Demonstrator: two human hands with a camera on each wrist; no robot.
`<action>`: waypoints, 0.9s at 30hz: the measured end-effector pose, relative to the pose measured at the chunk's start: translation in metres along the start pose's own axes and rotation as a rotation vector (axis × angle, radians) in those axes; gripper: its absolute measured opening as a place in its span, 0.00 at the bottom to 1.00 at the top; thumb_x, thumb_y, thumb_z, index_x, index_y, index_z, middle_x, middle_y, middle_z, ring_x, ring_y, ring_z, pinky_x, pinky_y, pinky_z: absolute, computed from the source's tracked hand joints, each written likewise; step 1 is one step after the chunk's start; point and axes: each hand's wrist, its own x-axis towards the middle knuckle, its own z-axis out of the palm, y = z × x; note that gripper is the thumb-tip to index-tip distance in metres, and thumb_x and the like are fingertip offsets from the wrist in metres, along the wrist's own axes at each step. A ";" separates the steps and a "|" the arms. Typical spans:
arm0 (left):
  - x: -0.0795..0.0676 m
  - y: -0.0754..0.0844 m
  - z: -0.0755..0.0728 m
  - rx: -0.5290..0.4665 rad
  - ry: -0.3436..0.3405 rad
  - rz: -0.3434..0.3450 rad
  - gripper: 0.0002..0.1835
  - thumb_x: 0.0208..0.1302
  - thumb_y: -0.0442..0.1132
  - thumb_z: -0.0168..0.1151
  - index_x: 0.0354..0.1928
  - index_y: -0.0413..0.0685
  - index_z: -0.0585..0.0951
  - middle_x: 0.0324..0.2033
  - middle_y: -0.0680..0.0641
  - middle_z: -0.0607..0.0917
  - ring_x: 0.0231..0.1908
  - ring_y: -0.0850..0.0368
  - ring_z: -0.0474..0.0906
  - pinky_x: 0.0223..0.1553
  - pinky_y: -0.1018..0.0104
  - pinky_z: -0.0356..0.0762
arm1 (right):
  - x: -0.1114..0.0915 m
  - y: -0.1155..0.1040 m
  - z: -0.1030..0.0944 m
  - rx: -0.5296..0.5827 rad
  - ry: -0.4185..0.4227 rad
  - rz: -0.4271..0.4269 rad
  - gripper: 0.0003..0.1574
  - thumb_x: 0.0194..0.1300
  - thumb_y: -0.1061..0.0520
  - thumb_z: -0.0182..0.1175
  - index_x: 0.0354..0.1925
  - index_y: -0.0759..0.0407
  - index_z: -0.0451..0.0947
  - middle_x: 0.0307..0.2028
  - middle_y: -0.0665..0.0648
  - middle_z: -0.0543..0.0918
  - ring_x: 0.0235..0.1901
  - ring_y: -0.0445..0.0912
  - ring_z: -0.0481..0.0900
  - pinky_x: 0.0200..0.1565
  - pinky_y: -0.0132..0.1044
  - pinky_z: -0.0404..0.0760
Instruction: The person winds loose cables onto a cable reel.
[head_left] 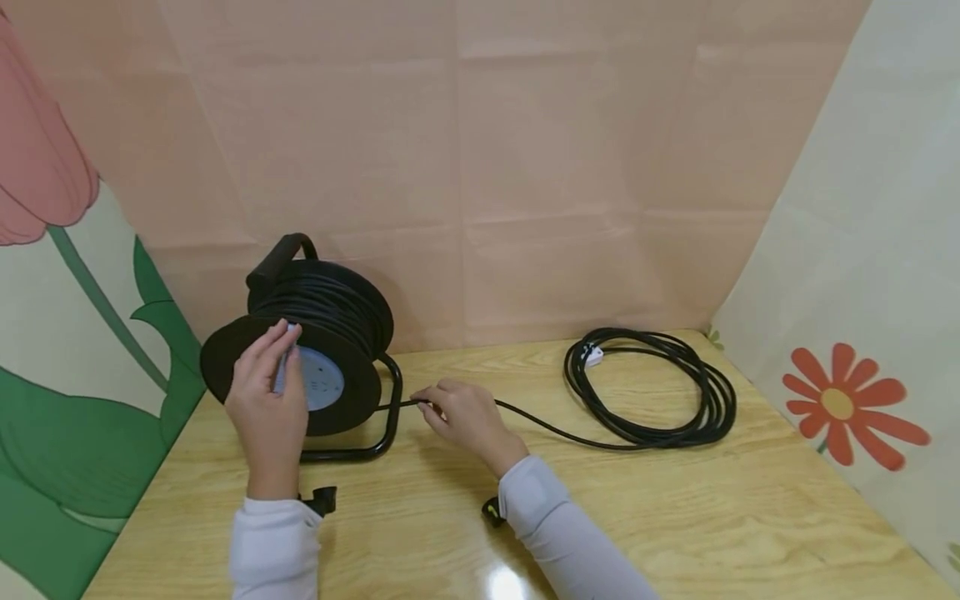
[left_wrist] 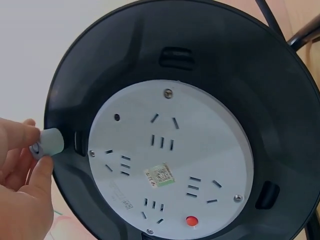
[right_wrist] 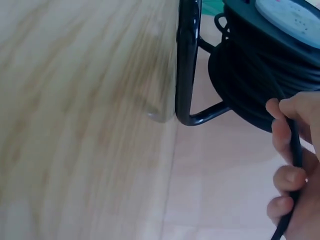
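Note:
A black cable reel point(head_left: 326, 296) with cable wound on its drum stands at the left of the table, on a black tubular frame point(head_left: 392, 408). My left hand point(head_left: 266, 408) pinches the pale grey knob point(left_wrist: 52, 141) on the reel's front disc between thumb and fingers. The round grey socket panel point(left_wrist: 165, 135) with a red button faces the left wrist camera. To the right of the reel, my right hand point(head_left: 468, 421) holds the black cable point(right_wrist: 295, 150), thumb and forefinger pinching it. From that hand the cable runs left to the drum and right to a loose coil.
The loose black cable coil point(head_left: 722, 400) lies at the back right of the wooden table point(head_left: 675, 508), with a white tag or plug point(head_left: 593, 356) on its left side. A pinkish sheet point(head_left: 540, 167) hangs behind the table. Flower-printed panels stand at both sides.

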 end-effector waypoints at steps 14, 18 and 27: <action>-0.003 -0.002 0.001 0.089 -0.032 0.082 0.09 0.65 0.32 0.68 0.46 0.43 0.89 0.52 0.52 0.86 0.56 0.53 0.79 0.58 0.68 0.72 | -0.001 0.003 -0.027 0.132 -0.361 0.125 0.20 0.74 0.36 0.54 0.42 0.45 0.85 0.32 0.41 0.86 0.25 0.33 0.77 0.27 0.32 0.77; -0.003 -0.001 0.002 0.082 -0.028 0.082 0.09 0.65 0.31 0.68 0.46 0.43 0.89 0.51 0.52 0.86 0.56 0.53 0.79 0.58 0.70 0.73 | -0.002 0.014 -0.047 0.173 -0.400 0.170 0.20 0.73 0.34 0.54 0.40 0.43 0.84 0.30 0.40 0.83 0.25 0.35 0.76 0.29 0.35 0.77; -0.004 -0.001 0.003 0.085 -0.008 0.096 0.08 0.64 0.31 0.69 0.44 0.43 0.90 0.49 0.50 0.87 0.54 0.51 0.80 0.57 0.71 0.73 | -0.014 0.039 -0.093 0.148 -0.383 0.279 0.22 0.68 0.30 0.57 0.33 0.43 0.81 0.23 0.41 0.77 0.21 0.37 0.70 0.26 0.35 0.72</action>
